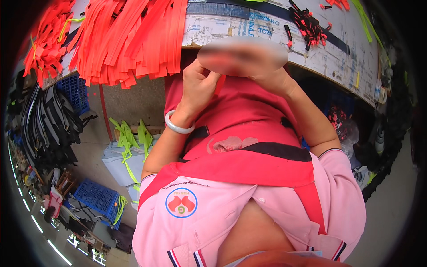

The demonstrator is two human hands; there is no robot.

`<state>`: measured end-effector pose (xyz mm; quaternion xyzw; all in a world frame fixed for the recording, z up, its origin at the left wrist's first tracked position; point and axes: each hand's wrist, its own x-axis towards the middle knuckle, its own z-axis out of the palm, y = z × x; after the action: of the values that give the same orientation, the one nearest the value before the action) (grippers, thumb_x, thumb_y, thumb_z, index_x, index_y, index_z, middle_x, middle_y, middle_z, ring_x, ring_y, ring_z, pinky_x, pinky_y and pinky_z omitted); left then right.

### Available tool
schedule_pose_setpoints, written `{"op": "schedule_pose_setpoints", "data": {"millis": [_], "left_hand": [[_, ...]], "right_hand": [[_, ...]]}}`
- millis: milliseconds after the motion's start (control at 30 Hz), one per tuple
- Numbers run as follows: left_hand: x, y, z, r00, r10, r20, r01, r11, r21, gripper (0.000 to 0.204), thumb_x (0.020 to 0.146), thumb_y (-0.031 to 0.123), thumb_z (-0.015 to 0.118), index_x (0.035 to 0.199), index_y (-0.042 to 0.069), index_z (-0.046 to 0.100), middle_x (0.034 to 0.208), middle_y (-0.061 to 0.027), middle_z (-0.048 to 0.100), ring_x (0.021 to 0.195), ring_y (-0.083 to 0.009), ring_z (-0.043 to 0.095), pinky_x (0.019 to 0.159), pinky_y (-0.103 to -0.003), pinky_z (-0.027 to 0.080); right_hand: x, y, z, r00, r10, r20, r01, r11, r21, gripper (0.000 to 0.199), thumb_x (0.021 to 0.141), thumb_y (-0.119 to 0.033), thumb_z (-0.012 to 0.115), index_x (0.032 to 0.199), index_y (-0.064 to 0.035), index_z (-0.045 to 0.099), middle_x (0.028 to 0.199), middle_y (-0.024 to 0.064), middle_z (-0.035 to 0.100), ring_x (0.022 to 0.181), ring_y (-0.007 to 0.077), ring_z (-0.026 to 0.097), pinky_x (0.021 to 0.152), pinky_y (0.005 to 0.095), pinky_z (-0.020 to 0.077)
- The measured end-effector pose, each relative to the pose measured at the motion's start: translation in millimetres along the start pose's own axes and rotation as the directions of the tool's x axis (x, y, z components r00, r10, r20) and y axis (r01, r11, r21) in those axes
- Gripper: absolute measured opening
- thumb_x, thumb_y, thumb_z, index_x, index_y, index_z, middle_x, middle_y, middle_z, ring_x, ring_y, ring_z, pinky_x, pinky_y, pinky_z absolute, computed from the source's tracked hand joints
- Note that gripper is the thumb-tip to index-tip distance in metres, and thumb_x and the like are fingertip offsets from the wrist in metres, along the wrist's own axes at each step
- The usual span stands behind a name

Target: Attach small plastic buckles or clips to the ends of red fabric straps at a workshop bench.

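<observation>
My left hand [199, 84], a pale bangle on its wrist, is closed in a pinch at the front edge of the table. A red fabric strip [219, 85] hangs down from its thumb and fingers. Opposite it, my right hand [275, 80] reaches in to the same spot. A blurred oval covers its fingers and whatever lies between the two hands, so its grip is hidden. Long red strips [133, 42] lie in a thick bundle over the table edge, left of my hands. Small black-and-red pieces [309, 29] are heaped on the table beyond my right hand.
The worn, taped table top [213, 29] spans the far side. More red strips [46, 53] hang at its left end. Below are a blue crate [95, 196], dark straps [46, 124] and yellow-green ties [126, 133]. A clear plastic bag [348, 133] sits under the table at right.
</observation>
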<state>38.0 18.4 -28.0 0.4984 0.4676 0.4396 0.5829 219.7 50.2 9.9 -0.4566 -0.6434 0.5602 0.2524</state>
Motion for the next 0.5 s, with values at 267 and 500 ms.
{"op": "schedule_pose_setpoints", "data": {"millis": [267, 500], "left_hand": [[-3, -6, -2, 0.993, 0.114, -0.015, -0.112, 0.987, 0.112, 0.009, 0.087, 0.005, 0.064, 0.09, -0.003, 0.065, 0.075, -0.0057, 0.062, 0.07, -0.0095, 0.058, 0.064, -0.023, 0.046], [-6, -2, -2, 0.999, 0.027, 0.033, -0.032, 0.991, 0.131, 0.008, 0.088, 0.005, 0.062, 0.089, -0.003, 0.064, 0.078, -0.0023, 0.061, 0.072, -0.0067, 0.056, 0.065, -0.021, 0.045]], "right_hand": [[-6, 2, 3, 0.997, -0.078, 0.028, 0.082, 0.976, -0.201, 0.011, 0.094, -0.01, 0.054, 0.098, 0.0002, 0.057, 0.071, 0.006, 0.056, 0.063, 0.0105, 0.053, 0.059, 0.0255, 0.045], [-11, 16, 10, 0.984, -0.172, 0.038, 0.175, 0.931, -0.321, 0.014, 0.093, -0.014, 0.056, 0.094, -0.0003, 0.056, 0.069, 0.0085, 0.055, 0.062, 0.0139, 0.055, 0.059, 0.0278, 0.0447]]}}
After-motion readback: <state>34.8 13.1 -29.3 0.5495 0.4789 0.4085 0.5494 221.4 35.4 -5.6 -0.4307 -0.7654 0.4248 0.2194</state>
